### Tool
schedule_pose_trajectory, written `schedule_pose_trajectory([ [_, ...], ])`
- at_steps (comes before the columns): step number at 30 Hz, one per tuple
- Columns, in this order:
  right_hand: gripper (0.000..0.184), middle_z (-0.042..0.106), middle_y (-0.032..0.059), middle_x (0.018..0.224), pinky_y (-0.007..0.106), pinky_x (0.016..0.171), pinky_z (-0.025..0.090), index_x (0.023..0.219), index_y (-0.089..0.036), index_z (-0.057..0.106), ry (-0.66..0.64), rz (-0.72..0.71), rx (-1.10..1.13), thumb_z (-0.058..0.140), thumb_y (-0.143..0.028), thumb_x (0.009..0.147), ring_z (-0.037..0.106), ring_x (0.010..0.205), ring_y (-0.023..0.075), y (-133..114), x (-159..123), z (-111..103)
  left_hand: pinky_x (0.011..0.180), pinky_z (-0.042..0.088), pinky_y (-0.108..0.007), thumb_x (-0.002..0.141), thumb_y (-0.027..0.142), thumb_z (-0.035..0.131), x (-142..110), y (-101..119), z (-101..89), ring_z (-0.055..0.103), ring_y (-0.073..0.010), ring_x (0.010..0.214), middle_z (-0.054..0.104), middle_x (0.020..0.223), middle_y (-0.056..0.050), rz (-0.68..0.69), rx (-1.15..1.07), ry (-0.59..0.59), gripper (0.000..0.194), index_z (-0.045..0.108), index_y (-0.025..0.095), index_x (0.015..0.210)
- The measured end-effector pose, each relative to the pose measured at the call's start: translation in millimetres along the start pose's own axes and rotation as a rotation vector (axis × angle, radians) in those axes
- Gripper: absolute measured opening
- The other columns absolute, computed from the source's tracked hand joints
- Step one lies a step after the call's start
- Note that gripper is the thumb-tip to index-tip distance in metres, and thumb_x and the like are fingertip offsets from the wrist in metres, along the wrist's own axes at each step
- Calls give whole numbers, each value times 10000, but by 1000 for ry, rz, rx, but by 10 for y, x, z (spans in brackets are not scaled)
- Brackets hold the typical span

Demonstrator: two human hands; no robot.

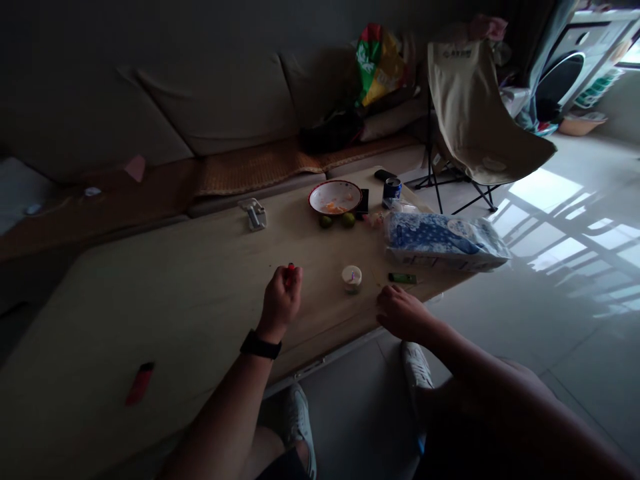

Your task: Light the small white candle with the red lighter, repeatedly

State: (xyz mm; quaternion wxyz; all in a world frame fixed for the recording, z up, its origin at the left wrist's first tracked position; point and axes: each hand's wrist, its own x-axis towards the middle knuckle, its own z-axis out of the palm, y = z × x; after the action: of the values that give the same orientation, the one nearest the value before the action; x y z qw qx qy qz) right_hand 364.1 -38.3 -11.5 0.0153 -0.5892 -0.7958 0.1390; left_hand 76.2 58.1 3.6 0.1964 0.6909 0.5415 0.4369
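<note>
My left hand, a dark band on its wrist, is closed in a fist above the table. A small red lighter with a dark top pokes out by the thumb; the fingers cover the rest of it. My right hand rests at the table's near edge, its fingers loosely bent and no object visible in them. Just beyond it lies a green lighter. Between the hands stands a small round jar with a white top and a thin purple thing on it. Another red, black-ended lighter-like object lies at the near left.
At the back are a white bowl with orange scraps, green fruits, a blue can and a grey-white object. A blue-white plastic pack overhangs the right edge. Beyond stand a sofa and folding chair.
</note>
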Motion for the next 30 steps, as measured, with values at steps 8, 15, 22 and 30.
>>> schedule_pose_trajectory([
  [8, 172, 620, 139, 1125, 366, 984, 433, 1010, -170, 661, 4, -2, -2, 649, -294, 892, 539, 1120, 278, 9, 3, 10, 606, 389, -272, 979, 499, 493, 1, -23, 12, 485, -130, 618, 521, 673, 20, 28, 7, 3, 327, 483, 222, 805],
  [15, 198, 622, 144, 1119, 364, 974, 435, 1021, -157, 665, 23, -16, -18, 654, -307, 892, 540, 1120, 283, 15, 10, 31, 619, 397, -274, 993, 478, 484, -5, 4, 2, 501, -131, 634, 545, 694, 10, 54, 66, -12, 315, 481, 221, 810],
  [22, 167, 624, 137, 1102, 360, 959, 444, 1008, -162, 668, 42, -23, -15, 639, -285, 898, 551, 1089, 274, 5, -7, 19, 679, 458, -295, 986, 462, 531, -21, -26, 20, 579, -158, 723, 622, 813, -35, 132, 127, -22, 267, 532, 211, 896],
  [30, 128, 615, 139, 1077, 362, 980, 440, 975, -163, 655, 67, -67, 2, 649, -260, 891, 560, 1073, 272, 56, -19, 64, 776, 471, -357, 950, 366, 616, -147, 191, -7, 573, -200, 816, 601, 852, -48, 444, 279, 30, 185, 519, 210, 972],
])
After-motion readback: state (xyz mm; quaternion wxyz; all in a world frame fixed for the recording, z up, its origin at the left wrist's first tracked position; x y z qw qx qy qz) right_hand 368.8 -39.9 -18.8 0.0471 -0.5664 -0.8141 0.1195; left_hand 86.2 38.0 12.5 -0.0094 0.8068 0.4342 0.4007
